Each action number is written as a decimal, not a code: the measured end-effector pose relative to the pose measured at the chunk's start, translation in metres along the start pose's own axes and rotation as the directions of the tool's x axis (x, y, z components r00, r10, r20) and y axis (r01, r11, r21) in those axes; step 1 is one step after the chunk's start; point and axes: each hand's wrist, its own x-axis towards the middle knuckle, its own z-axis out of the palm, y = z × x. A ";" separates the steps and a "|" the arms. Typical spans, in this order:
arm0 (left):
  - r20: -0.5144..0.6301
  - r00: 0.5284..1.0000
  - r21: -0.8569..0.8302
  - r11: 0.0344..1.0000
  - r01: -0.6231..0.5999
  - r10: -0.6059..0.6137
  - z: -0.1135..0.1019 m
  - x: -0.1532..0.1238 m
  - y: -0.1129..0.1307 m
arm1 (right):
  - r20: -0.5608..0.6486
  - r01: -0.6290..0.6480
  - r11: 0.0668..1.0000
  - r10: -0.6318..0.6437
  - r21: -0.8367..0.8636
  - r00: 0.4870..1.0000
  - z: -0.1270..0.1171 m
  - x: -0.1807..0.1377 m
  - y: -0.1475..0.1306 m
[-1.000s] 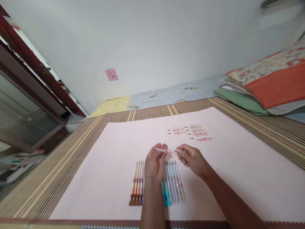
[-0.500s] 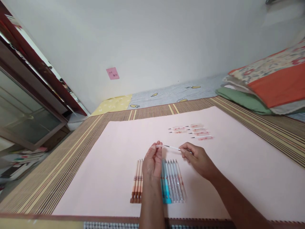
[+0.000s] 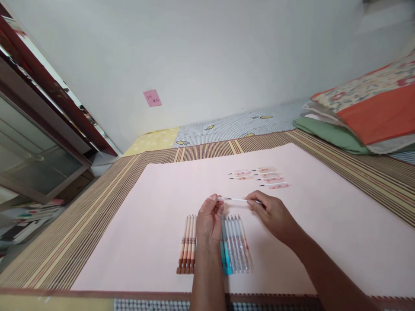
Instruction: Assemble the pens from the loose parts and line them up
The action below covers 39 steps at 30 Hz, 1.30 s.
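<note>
My right hand (image 3: 270, 214) pinches a thin white pen refill (image 3: 238, 199) near its right end, the dark tip toward the left. My left hand (image 3: 209, 218) is closed on a narrow whitish piece (image 3: 221, 198), mostly covered by the fingers; the refill's tip meets or nearly meets it. Below the hands lies a row of pens: brown-and-peach pens (image 3: 186, 246) at left, turquoise pens (image 3: 227, 257) and clear pens (image 3: 240, 246) at right. My left forearm hides the row's middle. Farther back, several more white refills (image 3: 272, 185) with pink patterned pieces lie on the pink sheet (image 3: 145, 224).
The sheet covers a striped mat (image 3: 74, 220). Folded bedding (image 3: 376, 114) is piled at the back right. A pink note (image 3: 152, 98) sticks to the wall. On the left stand a glass-panelled cabinet (image 3: 35, 147) and, low down, papers (image 3: 29, 224).
The refill in my right hand has levelled out, and a dark end now shows behind the right fingers. My left hand has shifted slightly right, still holding the whitish piece.
</note>
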 end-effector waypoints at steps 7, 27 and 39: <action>-0.049 0.999 0.001 1.000 0.002 -0.002 0.001 0.003 -0.005 | -0.056 0.097 0.990 -0.103 -0.098 0.993 0.002 -0.001 -0.005; 0.053 0.993 -0.003 0.994 0.110 -0.110 0.013 -0.008 -0.028 | -0.180 0.368 0.919 -0.390 -0.142 0.903 0.009 -0.004 -0.022; 0.028 0.999 -0.013 0.999 0.041 -0.040 0.013 -0.005 -0.028 | -0.260 0.021 0.973 0.040 0.229 0.965 0.005 0.001 -0.010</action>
